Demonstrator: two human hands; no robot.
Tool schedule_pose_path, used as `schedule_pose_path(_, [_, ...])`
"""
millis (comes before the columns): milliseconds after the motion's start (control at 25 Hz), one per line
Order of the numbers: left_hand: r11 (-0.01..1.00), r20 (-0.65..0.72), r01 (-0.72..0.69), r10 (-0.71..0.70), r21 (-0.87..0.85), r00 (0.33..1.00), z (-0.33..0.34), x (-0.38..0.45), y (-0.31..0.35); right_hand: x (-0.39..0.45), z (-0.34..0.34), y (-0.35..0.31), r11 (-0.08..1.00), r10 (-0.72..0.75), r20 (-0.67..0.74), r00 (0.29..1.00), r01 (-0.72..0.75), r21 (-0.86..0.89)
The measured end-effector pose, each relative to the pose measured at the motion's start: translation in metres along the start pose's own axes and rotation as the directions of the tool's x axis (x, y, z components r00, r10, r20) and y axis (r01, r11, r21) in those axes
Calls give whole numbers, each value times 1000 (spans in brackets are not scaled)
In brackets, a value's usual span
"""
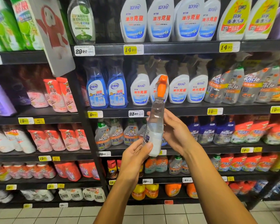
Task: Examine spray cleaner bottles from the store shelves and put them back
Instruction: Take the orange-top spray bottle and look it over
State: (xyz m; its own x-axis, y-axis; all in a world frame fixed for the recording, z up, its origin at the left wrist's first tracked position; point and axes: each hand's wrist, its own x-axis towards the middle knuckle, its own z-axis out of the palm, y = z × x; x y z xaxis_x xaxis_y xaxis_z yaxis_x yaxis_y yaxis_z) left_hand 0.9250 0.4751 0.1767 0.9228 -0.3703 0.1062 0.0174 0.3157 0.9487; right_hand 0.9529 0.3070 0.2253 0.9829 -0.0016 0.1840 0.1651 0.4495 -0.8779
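Observation:
I hold a clear spray cleaner bottle (154,126) with an orange trigger head upright in front of the shelves. My left hand (135,156) grips its lower body, thumb across the front. My right hand (173,131) wraps the bottle's middle from the right side. The white label faces mostly away from me. Behind it on the shelf stand similar grey Mr Muscle spray bottles (116,135).
Black shelving (176,110) fills the view. White spray bottles (179,88) with red lettering stand one shelf up, blue glass cleaners (107,91) to their left, pink refill pouches (60,96) further left. Orange jugs (152,190) sit low. Tiled floor (152,214) lies below.

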Motion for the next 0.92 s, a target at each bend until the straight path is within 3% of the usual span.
schedule_pose_path(120, [997,16,12,-11,-77,1000,-1,1,1,-1,1,-2,998,7,-3,1000,-8,-67])
schedule_pose_path(240, [952,64,157,-145,-263,987,-3,5,5,0,0,-11,987,9,22,1000,-5,-163])
schedule_pose_path(360, [919,104,256,-235,-299,966,-7,9,14,2,4,-28,954,-35,-59,998,15,-299])
schedule_pose_path(520, [966,30,135,-131,-219,991,-10,17,21,8,10,-42,888,-176,-161,971,86,-453])
schedule_pose_path(680, [993,35,3,1,-121,999,-8,15,24,5,14,-48,894,-189,-141,972,111,-435])
schedule_pose_path(920, [997,30,-55,57,-59,998,-7,12,28,2,16,-52,906,-176,-86,981,127,-404])
